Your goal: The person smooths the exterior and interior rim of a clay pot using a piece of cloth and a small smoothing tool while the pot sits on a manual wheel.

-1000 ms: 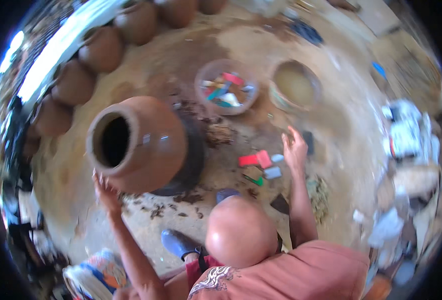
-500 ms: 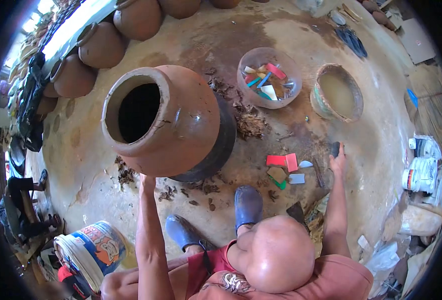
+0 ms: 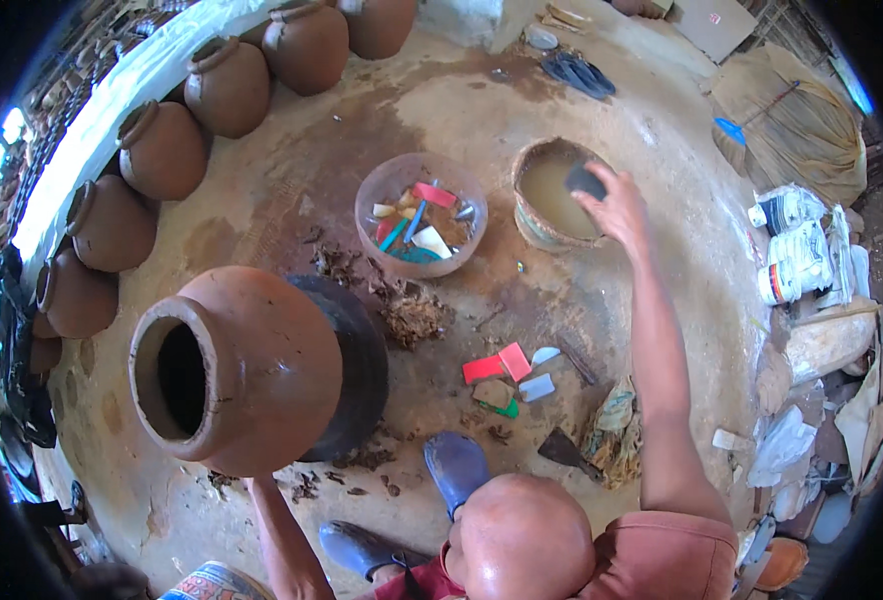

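A large reddish clay pot (image 3: 267, 370), tipped so its opening faces left, rests on a dark round base (image 3: 352, 390). Beneath the pot's lower side, my left hand (image 3: 260, 486) reaches in, fingers hidden. My right hand (image 3: 617, 205) grips a dark block (image 3: 586, 181), possibly a sponge, over a worn bucket (image 3: 528, 221) of murky water. To the bucket's left sits a translucent basin (image 3: 378, 235) holding several coloured tools. Nearer lie several small coloured pieces (image 3: 483, 368) on the floor.
Several clay pots (image 3: 162, 160) line the back left. Dark sandals (image 3: 577, 75) lie at the back. Stacked white containers (image 3: 792, 260) and scraps edge the right. Blue shoes (image 3: 452, 470), a bald head (image 3: 522, 535) and a red-shirted shoulder (image 3: 677, 550) occupy the bottom. Clay crumbs (image 3: 412, 320) are scattered mid-floor.
My right hand has risen from the floor beside the coloured pieces to the bucket, carrying the dark block. My left hand has slipped further out of sight under the pot. The whole view has shifted.
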A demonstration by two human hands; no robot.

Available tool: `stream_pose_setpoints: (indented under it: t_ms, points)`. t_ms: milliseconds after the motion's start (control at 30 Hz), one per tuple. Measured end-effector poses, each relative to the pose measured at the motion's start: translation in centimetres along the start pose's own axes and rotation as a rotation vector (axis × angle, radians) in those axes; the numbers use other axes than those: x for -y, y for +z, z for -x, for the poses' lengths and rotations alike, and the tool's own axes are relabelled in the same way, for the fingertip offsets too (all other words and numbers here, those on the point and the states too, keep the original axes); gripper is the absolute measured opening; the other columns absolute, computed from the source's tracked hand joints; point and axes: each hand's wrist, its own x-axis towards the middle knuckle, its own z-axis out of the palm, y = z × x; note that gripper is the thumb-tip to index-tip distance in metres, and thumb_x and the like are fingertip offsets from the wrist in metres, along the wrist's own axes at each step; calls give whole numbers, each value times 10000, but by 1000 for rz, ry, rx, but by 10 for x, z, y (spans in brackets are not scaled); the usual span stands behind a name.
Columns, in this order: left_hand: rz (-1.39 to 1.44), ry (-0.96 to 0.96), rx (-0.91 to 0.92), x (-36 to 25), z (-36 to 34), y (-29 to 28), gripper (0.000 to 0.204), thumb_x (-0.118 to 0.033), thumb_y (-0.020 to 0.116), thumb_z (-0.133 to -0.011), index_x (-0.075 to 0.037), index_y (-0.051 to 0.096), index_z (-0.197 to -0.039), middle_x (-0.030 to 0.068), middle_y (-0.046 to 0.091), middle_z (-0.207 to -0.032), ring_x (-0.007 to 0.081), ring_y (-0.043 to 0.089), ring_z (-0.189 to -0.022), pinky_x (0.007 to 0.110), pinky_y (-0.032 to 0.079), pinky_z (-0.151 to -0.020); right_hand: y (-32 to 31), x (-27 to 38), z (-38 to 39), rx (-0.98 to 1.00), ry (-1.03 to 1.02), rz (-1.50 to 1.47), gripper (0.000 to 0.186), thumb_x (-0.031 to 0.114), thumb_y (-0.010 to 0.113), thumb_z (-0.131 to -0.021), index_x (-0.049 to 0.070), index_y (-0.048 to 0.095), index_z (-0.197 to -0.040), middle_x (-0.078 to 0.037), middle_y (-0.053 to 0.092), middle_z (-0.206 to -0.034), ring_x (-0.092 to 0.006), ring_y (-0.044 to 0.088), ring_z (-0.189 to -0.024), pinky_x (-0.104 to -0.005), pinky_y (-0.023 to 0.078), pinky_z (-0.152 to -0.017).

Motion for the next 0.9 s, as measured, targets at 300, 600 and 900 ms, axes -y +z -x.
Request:
stream_pose_setpoints:
  t_ms: [300, 600, 900]
  points:
    - [47, -62, -4, -4, 6, -2, 415, -185, 649, -1018, -9, 637, -1393, 191, 651, -1395, 346, 593, -1292, 466, 500, -1075, 136, -55, -78, 425, -107, 223, 457, 42, 580, -860, 62, 693, -1303, -269, 702, -1305, -433, 679, -1225, -530, 553, -1034]
    - [50, -110, -21, 3, 15, 3, 405, -215, 627, -1035, -6, 641, -1383, 183, 666, -1361, 326, 607, -1262, 455, 508, -1057, 115, -44, -64, 274, -45, 94, 329, 163, 664, -952, 69, 693, -1266, -259, 730, -1225, -452, 693, -1173, -554, 567, -991]
    - [36, -106, -7, 12, 6, 9, 402, -246, 605, -1053, -3, 644, -1372, 176, 680, -1326, 307, 622, -1232, 444, 516, -1040, 51, -27, -64, -130, 33, -41, 446, 414, 816, -904, 68, 729, -1172, -219, 780, -1031, -412, 754, -984, -525, 587, -851]
